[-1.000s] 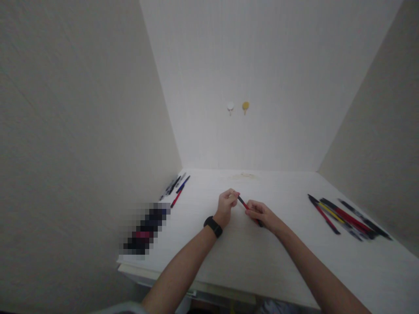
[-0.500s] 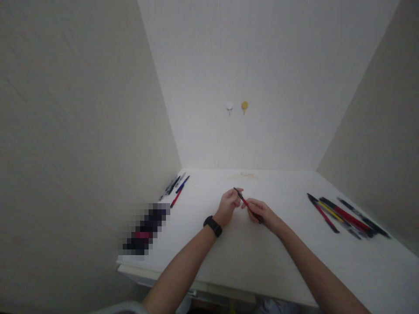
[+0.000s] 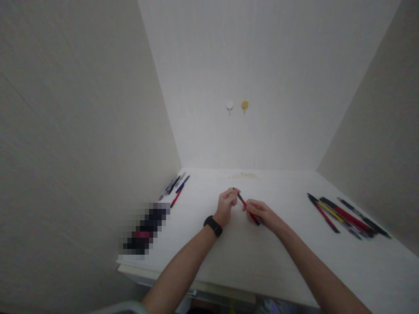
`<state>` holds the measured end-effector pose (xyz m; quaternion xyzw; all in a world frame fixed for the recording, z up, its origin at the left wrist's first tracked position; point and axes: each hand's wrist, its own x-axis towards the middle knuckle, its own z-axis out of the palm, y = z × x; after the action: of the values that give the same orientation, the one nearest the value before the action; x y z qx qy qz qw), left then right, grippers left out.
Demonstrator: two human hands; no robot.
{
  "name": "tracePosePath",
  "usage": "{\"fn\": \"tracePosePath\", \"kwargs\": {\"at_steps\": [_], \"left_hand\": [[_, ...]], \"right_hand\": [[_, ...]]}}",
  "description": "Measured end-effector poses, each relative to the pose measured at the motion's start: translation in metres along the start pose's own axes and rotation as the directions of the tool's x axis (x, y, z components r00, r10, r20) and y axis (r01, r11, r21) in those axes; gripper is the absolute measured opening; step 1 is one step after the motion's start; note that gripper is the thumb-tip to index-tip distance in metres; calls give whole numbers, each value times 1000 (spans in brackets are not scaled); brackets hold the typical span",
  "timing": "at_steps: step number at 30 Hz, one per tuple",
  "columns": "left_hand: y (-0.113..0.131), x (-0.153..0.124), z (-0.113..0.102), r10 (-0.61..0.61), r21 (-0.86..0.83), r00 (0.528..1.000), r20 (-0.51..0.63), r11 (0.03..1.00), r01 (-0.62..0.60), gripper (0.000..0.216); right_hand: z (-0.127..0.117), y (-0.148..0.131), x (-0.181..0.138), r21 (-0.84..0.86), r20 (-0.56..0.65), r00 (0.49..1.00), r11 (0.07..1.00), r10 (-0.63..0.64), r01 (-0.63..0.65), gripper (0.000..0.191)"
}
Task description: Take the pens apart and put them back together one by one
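A slim red pen (image 3: 242, 201) with black ends slants between my hands, just above the white desktop. My right hand (image 3: 259, 210) is closed around its middle, and the lower black end pokes out below the fingers. The fingers of my left hand (image 3: 227, 201) are curled in at the pen's upper black end, seemingly pinching it. A black watch (image 3: 212, 226) is on my left wrist.
At the right lie several pens and markers, among them a yellow pen (image 3: 330, 212) and a red marker (image 3: 352, 216). On the left are a blue pen (image 3: 182, 184), a red pen (image 3: 177, 197), dark pens (image 3: 173, 185) and a pixelated dark patch (image 3: 145, 231). Walls enclose the desktop (image 3: 278, 266).
The red pen has slid slightly down and left in my right hand, showing more red. My left fingers have curled in closer at its upper end.
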<state>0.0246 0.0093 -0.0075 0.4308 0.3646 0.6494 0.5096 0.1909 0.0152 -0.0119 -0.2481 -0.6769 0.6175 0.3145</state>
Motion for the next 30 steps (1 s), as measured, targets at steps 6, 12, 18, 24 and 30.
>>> {"fn": "tracePosePath", "kwargs": {"at_steps": [6, 12, 18, 24, 30], "left_hand": [[0, 1, 0, 47, 35, 999, 24, 998, -47, 36], [-3, 0, 1, 5, -37, 994, 105, 999, -1, 41], [0, -1, 4, -44, -99, 988, 147, 993, 59, 45], [0, 1, 1, -21, -129, 993, 114, 991, 36, 35], [2, 0, 0, 14, -58, 999, 40, 998, -11, 35]], "right_hand": [[1, -2, -1, -30, -14, 1000, 999, -28, 28, 33], [2, -2, -1, -40, -46, 999, 999, -30, 28, 34], [1, -1, 0, -20, -58, 998, 999, -28, 27, 34], [0, -7, -1, -20, -19, 999, 999, -30, 29, 46], [-2, -3, -2, -100, -44, 999, 995, -12, 7, 36]]}}
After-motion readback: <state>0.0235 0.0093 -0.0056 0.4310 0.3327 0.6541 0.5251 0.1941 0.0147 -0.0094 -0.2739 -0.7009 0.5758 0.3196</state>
